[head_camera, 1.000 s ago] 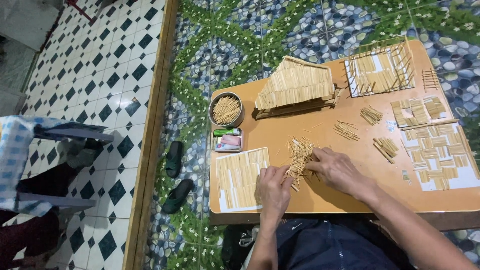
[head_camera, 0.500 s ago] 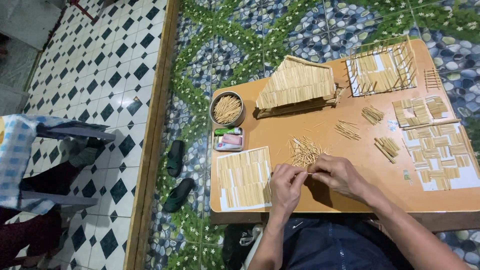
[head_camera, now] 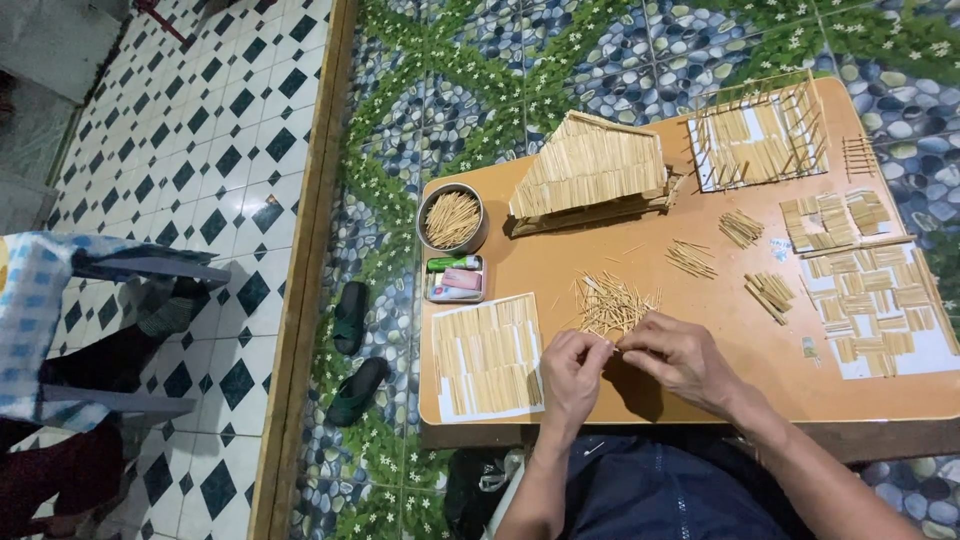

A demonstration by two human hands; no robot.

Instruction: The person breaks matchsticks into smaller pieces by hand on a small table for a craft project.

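My left hand (head_camera: 573, 366) and my right hand (head_camera: 678, 357) meet fingertip to fingertip over the near edge of a low orange table (head_camera: 640, 400). They pinch thin wooden sticks between them. Just beyond the fingers lies a loose heap of sticks (head_camera: 612, 302). Left of my left hand is a white sheet covered with rows of glued sticks (head_camera: 487, 354).
A stick-built roof model (head_camera: 590, 172) stands at the back, a round tin of sticks (head_camera: 452, 219) and a small tray of glue tubes (head_camera: 455, 279) at the left. A stick frame (head_camera: 757, 141), stick bundles and panels on paper (head_camera: 875, 300) lie right. Sandals (head_camera: 352, 318) rest on the floor.
Both hands drew back from the stick heap toward the table's near edge and came together. The heap now lies uncovered and more spread out.
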